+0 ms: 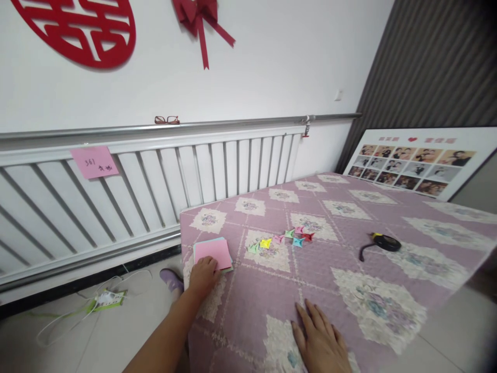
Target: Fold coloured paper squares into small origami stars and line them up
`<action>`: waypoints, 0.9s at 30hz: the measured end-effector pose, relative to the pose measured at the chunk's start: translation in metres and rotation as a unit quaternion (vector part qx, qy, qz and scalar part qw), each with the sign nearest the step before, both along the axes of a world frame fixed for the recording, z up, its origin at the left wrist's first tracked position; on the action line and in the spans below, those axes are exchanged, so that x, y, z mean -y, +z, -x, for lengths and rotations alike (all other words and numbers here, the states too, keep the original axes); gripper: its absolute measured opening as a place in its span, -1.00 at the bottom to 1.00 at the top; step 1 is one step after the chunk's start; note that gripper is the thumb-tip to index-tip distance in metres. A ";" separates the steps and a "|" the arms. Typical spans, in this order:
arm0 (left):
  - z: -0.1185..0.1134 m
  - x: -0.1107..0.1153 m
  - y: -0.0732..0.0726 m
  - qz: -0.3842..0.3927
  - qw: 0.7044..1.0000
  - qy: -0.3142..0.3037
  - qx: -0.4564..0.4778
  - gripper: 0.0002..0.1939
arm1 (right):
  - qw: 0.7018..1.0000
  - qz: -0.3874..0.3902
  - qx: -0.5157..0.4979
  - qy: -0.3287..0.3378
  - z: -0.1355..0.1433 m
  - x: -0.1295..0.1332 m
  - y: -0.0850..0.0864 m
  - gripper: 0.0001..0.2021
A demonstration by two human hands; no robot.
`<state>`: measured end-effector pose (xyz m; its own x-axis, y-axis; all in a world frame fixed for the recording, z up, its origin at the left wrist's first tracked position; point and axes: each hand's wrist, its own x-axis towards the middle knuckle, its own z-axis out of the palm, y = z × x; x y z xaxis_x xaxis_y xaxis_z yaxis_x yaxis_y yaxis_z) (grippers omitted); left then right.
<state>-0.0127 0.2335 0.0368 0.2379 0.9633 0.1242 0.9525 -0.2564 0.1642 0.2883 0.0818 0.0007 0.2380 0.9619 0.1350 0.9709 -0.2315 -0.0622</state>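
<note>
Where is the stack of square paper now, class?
In the head view, the stack of square paper lies left of centre near the left edge of the tablecloth, partly under the left hand, with the yellow folded paper to its right.

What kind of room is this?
Probably a room in someone's home, maybe decorated for a wedding: a flowery cloth covers the table, a white radiator lines the wall, and a red cut-out sign and bow hang above.
</note>
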 end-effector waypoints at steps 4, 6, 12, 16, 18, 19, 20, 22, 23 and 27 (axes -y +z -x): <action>0.002 -0.004 0.003 -0.003 1.000 0.003 -0.004 -0.78 | 1.000 -0.001 0.007 0.002 0.000 0.000 -0.001 -0.47; 0.002 -0.004 0.005 -0.006 1.000 0.004 -0.003 -0.80 | 1.000 -0.001 0.007 0.001 0.000 0.001 0.000 -0.47; 0.001 -0.001 0.007 -0.011 1.000 0.015 0.002 -0.83 | 1.000 0.007 0.004 -0.001 0.000 0.000 0.002 -0.46; 0.001 -0.003 0.007 -0.013 1.000 0.017 0.008 -0.85 | 1.000 0.009 0.018 -0.001 0.001 -0.001 0.002 -0.46; 0.002 -0.004 0.006 -0.014 1.000 0.014 0.011 -0.85 | 1.000 0.012 0.023 -0.002 0.001 -0.002 0.002 -0.46; 0.003 -0.004 0.006 -0.014 1.000 0.012 0.012 -0.85 | 1.000 0.016 0.024 -0.004 0.001 -0.002 0.002 -0.46; 0.004 -0.005 0.005 -0.014 1.000 0.010 0.013 -0.85 | 0.999 0.020 0.024 -0.006 0.001 -0.002 0.002 -0.45; 0.004 -0.005 0.005 -0.013 1.000 0.008 0.015 -0.84 | 0.999 0.026 0.021 -0.008 0.001 -0.002 0.002 -0.45; 0.005 -0.005 0.004 -0.012 1.000 0.007 0.015 -0.83 | 0.999 0.027 0.021 -0.008 0.001 -0.002 0.001 -0.45; 0.005 -0.006 0.004 -0.006 1.000 0.004 0.014 -0.77 | 1.000 0.012 0.023 -0.002 0.002 -0.002 0.001 -0.46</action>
<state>-0.0182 0.2400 0.0403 0.2267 0.9634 0.1429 0.9497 -0.2512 0.1871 0.2862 0.0838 0.0017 0.2348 0.9643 0.1228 0.9719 -0.2353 -0.0110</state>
